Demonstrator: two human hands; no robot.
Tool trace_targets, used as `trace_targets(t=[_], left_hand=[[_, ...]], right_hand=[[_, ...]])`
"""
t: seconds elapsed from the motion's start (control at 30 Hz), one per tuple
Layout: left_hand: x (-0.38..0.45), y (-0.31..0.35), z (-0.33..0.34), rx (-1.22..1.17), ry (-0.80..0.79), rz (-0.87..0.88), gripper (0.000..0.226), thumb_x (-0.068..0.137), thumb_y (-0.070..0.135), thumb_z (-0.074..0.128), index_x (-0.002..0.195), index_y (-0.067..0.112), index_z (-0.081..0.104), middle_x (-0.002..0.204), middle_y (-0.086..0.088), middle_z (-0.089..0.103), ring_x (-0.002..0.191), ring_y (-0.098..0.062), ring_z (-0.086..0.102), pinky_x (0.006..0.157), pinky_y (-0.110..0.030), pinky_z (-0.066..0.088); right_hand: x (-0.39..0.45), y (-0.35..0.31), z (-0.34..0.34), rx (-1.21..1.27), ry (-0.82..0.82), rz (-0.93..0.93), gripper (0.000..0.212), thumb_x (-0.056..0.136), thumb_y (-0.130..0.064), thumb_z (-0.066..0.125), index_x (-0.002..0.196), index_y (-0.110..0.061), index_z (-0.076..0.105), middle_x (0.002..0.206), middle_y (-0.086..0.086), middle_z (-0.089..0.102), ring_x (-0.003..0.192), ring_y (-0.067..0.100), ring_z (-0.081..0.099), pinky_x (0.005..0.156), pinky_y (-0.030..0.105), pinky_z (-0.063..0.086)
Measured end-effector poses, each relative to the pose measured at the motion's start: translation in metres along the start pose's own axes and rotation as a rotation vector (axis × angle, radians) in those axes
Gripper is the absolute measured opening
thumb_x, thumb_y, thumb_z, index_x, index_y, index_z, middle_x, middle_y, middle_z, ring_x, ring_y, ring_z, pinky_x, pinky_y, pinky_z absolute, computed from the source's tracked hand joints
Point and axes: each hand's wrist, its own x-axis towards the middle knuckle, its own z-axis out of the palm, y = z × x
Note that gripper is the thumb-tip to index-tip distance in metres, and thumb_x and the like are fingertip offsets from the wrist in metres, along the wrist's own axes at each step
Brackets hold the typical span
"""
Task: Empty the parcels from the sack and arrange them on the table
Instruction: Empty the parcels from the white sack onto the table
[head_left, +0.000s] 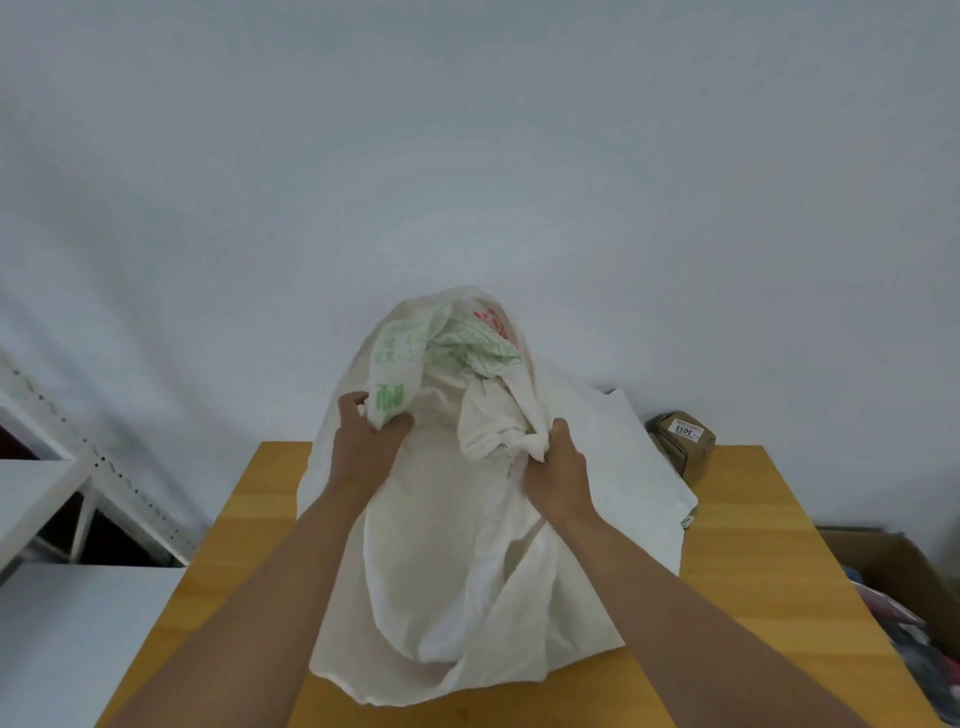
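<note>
Shelving of white metal (78, 483) stands at the far left, beside the orange-brown wooden table (753, 545). A large white woven sack with green and red print (467, 545) sits upright at the middle of the table, its top bunched and folded over. The left hand (363, 441) grips a fold of the sack's printed upper edge, fingers curled round the cloth. The right hand (558, 467) grips a bunched fold on the right of the sack's mouth, fingers likewise curled into the fabric. A flat white parcel (639, 457) lies on the table just behind the sack, to its right. A small brown cardboard box with a white label (685, 441) rests at the table's far right edge, touching the wall. An open cardboard carton (904, 587) stands off the table at the near right; its contents cannot be made out.
</note>
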Motion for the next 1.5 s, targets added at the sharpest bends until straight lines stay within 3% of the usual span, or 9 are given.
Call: trace_targets(t=[0.23, 0.4, 0.57, 0.8, 0.93, 1.03, 1.2, 1.37, 1.5], left_hand=[[-0.005, -0.058, -0.007, -0.207, -0.198, -0.343, 0.136, 0.050, 0.049, 0.092, 0.150, 0.042, 0.000, 0.137, -0.001, 0.046, 0.115, -0.029, 0.056, 0.072, -0.042, 0.054], [-0.001, -0.064, -0.005, -0.216, -0.257, -0.385, 0.089, 0.057, 0.035, 0.084, 0.136, 0.022, 0.046, 0.118, -0.009, 0.067, 0.097, -0.033, 0.065, 0.066, -0.034, 0.052], [-0.008, -0.040, 0.000, -0.182, -0.252, -0.395, 0.039, 0.064, 0.024, 0.076, 0.101, 0.011, 0.070, 0.083, -0.011, 0.072, 0.067, -0.031, 0.066, 0.054, -0.027, 0.046], [-0.022, -0.027, 0.034, 0.056, -0.431, -0.212, 0.021, 0.083, 0.012, 0.067, 0.103, 0.012, 0.066, 0.088, -0.009, 0.069, 0.067, -0.017, 0.061, 0.052, -0.022, 0.046], [-0.026, -0.029, 0.049, 0.372, -0.460, 0.066, 0.044, 0.075, 0.029, 0.057, 0.115, 0.011, 0.063, 0.116, -0.020, 0.061, 0.090, -0.024, 0.063, 0.079, -0.034, 0.055], [-0.043, -0.029, 0.067, 0.630, -0.562, 0.250, 0.073, 0.087, 0.027, 0.055, 0.152, 0.019, 0.025, 0.151, -0.009, 0.026, 0.125, -0.028, 0.049, 0.099, -0.032, 0.046], [-0.060, -0.011, 0.068, 0.390, -0.741, 0.319, 0.040, 0.086, 0.037, 0.066, 0.124, 0.034, 0.052, 0.118, 0.025, 0.055, 0.108, 0.015, 0.051, 0.092, -0.008, 0.040], [-0.016, -0.025, 0.043, 0.349, 0.167, 0.130, 0.056, 0.082, 0.054, 0.064, 0.128, 0.024, 0.057, 0.131, -0.010, 0.053, 0.124, -0.030, 0.045, 0.107, -0.046, 0.034], [0.006, -0.050, 0.018, 0.251, 0.028, -0.415, 0.093, 0.084, 0.031, 0.074, 0.154, 0.012, 0.015, 0.152, -0.017, 0.031, 0.135, -0.038, 0.036, 0.105, -0.049, 0.037]], right_hand=[[-0.007, 0.008, 0.009, 0.198, -0.193, 0.121, 0.046, 0.097, -0.021, 0.056, 0.132, -0.019, 0.026, 0.106, -0.005, 0.055, 0.095, 0.016, 0.057, 0.074, 0.026, 0.043], [-0.005, 0.011, 0.025, 0.243, -0.316, -0.012, 0.091, 0.082, -0.045, 0.075, 0.148, -0.033, 0.015, 0.134, -0.009, 0.043, 0.118, 0.008, 0.049, 0.101, 0.029, 0.042], [0.003, 0.004, 0.019, 0.121, -0.283, 0.164, 0.089, 0.076, -0.088, 0.035, 0.149, -0.039, 0.028, 0.130, 0.005, 0.043, 0.115, 0.021, 0.052, 0.104, 0.037, 0.040], [0.005, 0.002, 0.013, 0.083, -0.089, -0.147, 0.070, 0.098, -0.011, 0.054, 0.154, -0.022, 0.015, 0.155, 0.009, 0.018, 0.118, -0.008, 0.027, 0.084, -0.008, 0.022], [0.011, -0.008, 0.012, 0.187, -0.394, -0.071, 0.099, 0.084, -0.047, 0.069, 0.156, -0.033, 0.002, 0.161, -0.006, -0.004, 0.149, 0.010, 0.000, 0.116, 0.027, 0.015], [0.020, -0.009, 0.016, 0.197, -0.285, 0.007, 0.131, 0.058, -0.073, 0.080, 0.155, -0.036, 0.000, 0.159, -0.005, 0.015, 0.148, 0.016, 0.018, 0.119, 0.044, 0.027], [0.031, 0.006, -0.004, 0.116, -0.238, 0.093, 0.113, 0.082, -0.028, 0.071, 0.154, -0.028, -0.016, 0.149, -0.002, 0.035, 0.125, 0.018, 0.049, 0.092, 0.025, 0.041], [0.041, 0.023, -0.022, 0.100, -0.203, 0.127, 0.084, 0.092, -0.020, 0.058, 0.156, -0.018, 0.004, 0.150, 0.004, 0.041, 0.131, 0.023, 0.045, 0.099, 0.027, 0.036], [0.041, 0.031, -0.027, 0.176, -0.208, 0.091, 0.064, 0.092, -0.017, 0.056, 0.149, -0.022, 0.027, 0.126, -0.006, 0.052, 0.105, 0.011, 0.049, 0.085, 0.024, 0.039]])
